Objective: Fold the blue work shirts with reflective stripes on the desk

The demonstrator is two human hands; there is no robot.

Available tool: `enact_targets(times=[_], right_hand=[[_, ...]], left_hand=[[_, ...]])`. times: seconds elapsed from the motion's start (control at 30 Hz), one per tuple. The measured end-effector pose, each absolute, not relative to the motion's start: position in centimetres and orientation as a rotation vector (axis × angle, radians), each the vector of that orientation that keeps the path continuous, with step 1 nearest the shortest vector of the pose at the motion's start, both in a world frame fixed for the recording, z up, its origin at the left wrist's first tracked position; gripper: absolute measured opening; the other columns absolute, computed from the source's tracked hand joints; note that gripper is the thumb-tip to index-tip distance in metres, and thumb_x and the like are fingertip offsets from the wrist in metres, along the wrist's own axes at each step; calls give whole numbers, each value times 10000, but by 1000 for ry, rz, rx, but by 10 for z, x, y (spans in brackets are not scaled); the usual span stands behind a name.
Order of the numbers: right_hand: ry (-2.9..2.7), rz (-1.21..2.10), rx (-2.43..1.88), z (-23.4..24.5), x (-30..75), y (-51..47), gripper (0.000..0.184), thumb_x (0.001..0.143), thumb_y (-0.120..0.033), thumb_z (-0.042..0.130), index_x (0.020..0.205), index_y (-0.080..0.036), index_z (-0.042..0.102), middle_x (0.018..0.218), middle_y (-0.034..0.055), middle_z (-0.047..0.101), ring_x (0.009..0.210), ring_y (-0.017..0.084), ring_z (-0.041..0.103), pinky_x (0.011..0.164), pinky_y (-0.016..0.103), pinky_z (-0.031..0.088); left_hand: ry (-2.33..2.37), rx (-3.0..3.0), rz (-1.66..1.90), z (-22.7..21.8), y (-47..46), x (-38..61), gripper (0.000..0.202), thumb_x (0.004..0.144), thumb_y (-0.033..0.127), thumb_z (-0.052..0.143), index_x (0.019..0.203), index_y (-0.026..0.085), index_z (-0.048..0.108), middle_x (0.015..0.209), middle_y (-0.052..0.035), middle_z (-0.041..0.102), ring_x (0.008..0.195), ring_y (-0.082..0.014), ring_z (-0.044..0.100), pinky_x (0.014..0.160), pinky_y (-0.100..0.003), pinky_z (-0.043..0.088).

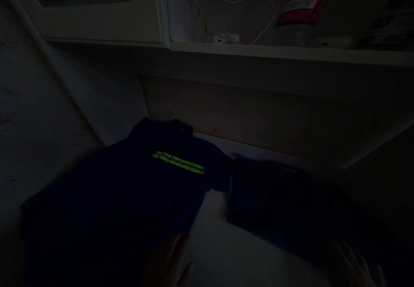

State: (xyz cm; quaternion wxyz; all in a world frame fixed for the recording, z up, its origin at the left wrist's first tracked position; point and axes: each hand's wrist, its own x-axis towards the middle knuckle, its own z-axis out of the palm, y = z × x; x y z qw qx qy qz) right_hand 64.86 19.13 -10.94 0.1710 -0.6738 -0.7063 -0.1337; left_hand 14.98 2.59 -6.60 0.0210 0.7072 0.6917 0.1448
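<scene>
The scene is very dark. A dark blue work shirt [129, 192] with a yellow-green reflective stripe [177, 162] lies spread flat on a pale surface [233, 252]. Beside it on the right lies a folded dark garment [274, 201]. My left hand [170, 261] rests at the shirt's lower edge, fingers stretched out flat. My right hand [352, 265] is at the lower right, near the folded garment's corner, with fingers spread apart. Neither hand visibly grips anything.
A wooden back panel [258, 114] rises behind the garments. Above it runs a shelf [291, 53] with a white cable [246, 11], a plug and a red-and-white package [304, 2]. A pale cabinet door [97, 15] is at the upper left.
</scene>
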Motion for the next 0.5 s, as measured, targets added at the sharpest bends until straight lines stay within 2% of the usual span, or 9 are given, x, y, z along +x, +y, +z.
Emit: enact_targets(times=[0.07,0.13,0.23,0.33,0.43,0.5], right_hand=[[-2047,-288,-1814,-100,597,178,457,823,-420,360,1098,-256,686,1181,195,658,1101,430,571,1005,665,331],[-2106,-39,-1656,-89,533,168,404,861,-420,384,1052,-244,694,1124,158,688,1070,375,601,988,575,413],[-2031,456,-1467,-71,438,157,352,909,-463,443,1075,-270,686,1116,116,695,1057,308,621,943,466,479],[-1884,946,-1382,-54,367,152,382,914,-519,473,1087,-246,675,1042,107,703,897,264,654,802,398,521],[-1763,1425,-1245,-42,323,144,418,911,-536,480,1111,-210,650,976,79,702,770,203,637,705,334,507],[-1731,1629,-1151,-40,304,136,395,903,-517,505,1079,-197,656,898,49,691,740,174,615,688,304,487]], left_hand=[[2369,1995,355,-61,5,118,510,876,483,516,1346,292,562,1337,-99,621,1166,-311,609,937,-460,518],[2474,1833,265,-58,-7,96,519,861,492,511,1316,258,594,1346,-128,609,1187,-347,588,945,-514,497],[2410,1724,150,-53,-12,78,474,884,441,444,1270,236,630,1320,-144,625,1171,-345,599,937,-507,495],[2391,1727,107,-48,-11,69,516,910,413,375,1311,171,593,1304,-183,622,1138,-325,618,921,-472,504],[2504,1770,112,-48,-13,58,595,896,469,403,1387,150,510,1373,-199,560,1181,-350,580,932,-504,482],[2513,1796,78,-51,-15,47,598,883,490,431,1371,159,531,1379,-192,558,1208,-367,556,945,-526,464]])
